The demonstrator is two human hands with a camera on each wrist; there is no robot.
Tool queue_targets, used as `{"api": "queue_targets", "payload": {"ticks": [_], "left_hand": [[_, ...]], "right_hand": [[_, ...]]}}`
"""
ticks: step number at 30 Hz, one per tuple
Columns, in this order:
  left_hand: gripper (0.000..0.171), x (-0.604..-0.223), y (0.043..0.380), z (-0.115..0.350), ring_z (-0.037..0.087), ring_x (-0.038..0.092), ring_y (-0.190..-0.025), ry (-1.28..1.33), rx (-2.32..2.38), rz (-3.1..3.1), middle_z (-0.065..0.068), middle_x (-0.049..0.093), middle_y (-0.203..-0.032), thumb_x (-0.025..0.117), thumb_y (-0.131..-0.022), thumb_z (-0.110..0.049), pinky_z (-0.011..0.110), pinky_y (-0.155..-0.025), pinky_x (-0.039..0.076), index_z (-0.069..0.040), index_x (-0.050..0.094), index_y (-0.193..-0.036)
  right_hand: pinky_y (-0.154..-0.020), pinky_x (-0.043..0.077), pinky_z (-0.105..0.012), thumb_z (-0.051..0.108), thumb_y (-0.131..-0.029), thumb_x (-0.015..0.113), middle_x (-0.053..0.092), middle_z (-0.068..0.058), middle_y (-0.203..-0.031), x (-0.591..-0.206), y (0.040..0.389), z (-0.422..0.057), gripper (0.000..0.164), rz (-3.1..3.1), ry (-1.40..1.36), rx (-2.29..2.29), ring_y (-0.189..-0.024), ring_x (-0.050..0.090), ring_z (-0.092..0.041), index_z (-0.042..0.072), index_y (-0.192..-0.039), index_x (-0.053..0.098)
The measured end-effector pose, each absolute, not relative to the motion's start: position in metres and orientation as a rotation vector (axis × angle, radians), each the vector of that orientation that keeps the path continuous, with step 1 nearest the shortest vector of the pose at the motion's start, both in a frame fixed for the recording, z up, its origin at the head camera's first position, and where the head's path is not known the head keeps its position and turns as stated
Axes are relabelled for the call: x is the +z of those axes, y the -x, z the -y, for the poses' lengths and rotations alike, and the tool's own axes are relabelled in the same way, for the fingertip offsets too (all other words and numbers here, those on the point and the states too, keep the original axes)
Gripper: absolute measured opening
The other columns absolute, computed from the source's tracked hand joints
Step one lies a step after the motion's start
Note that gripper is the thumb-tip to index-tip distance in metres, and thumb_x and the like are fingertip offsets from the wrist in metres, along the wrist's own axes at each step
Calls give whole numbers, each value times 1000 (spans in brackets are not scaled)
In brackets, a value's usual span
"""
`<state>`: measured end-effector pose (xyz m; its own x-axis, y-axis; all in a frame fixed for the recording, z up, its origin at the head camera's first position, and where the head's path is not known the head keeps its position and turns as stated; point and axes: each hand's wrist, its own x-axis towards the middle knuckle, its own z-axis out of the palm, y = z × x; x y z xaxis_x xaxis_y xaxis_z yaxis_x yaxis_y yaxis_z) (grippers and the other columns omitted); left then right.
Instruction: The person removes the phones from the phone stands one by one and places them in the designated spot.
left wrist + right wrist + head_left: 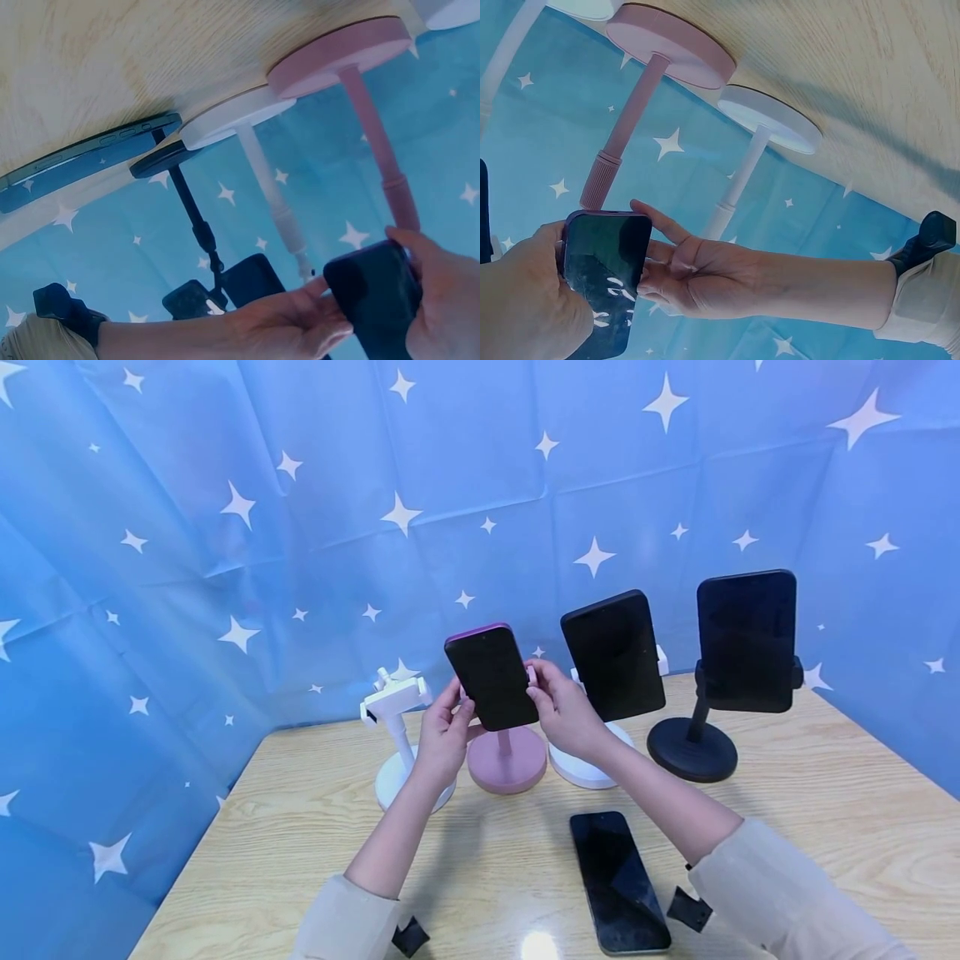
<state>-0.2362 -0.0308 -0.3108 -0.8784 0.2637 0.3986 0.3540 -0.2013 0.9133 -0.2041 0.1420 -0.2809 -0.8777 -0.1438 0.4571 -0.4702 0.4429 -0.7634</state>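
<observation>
A phone (491, 681) with a black screen and pink-purple edge sits tilted at the head of the pink phone stand (508, 764). My left hand (444, 735) holds the phone's left edge, thumb at the front and fingers behind. At its right edge, my right hand (566, 710) pinches the stand's pink clamp arm (532, 676). The left wrist view shows the phone (375, 292) between both hands. Up close in the right wrist view, my right hand (532, 300) covers one edge of the phone (607, 277). Most of the clamp is hidden.
A white stand (397, 697) with a bare clamp is on the left. To the right, a white stand (588, 768) and a black stand (693, 750) each carry a black phone (615, 656). Another phone (621, 885) lies flat on the wooden table (262, 860), near my right forearm.
</observation>
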Motion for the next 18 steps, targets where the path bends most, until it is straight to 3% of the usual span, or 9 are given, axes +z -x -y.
{"api": "queue_targets", "payload": {"ticks": [4,11,18], "left_hand": [[43,-312,237,31,23,62,-100,742,-2263,1955,15,51,-121,38,-96,1,41,-78,52,-11,42,-137],[42,-313,231,34,11,63,-84,778,-2268,1901,16,53,-114,40,-95,3,40,-75,54,-4,42,-136],[42,-311,219,39,11,63,-85,818,-2292,1870,10,53,-118,41,-94,3,38,-75,54,-4,43,-135]], "right_hand": [[-97,37,-40,-8,-92,41,45,-26,-129,-284,204,-142,34,2337,-534,1425,-122,45,-33,-10,-126,38],[-95,40,-36,-8,-92,43,49,-24,-124,-285,197,-142,34,2314,-558,1419,-116,50,-30,-8,-125,39],[-91,44,-35,-8,-90,46,52,-21,-121,-285,186,-143,33,2296,-607,1385,-111,54,-29,-7,-123,43]]}}
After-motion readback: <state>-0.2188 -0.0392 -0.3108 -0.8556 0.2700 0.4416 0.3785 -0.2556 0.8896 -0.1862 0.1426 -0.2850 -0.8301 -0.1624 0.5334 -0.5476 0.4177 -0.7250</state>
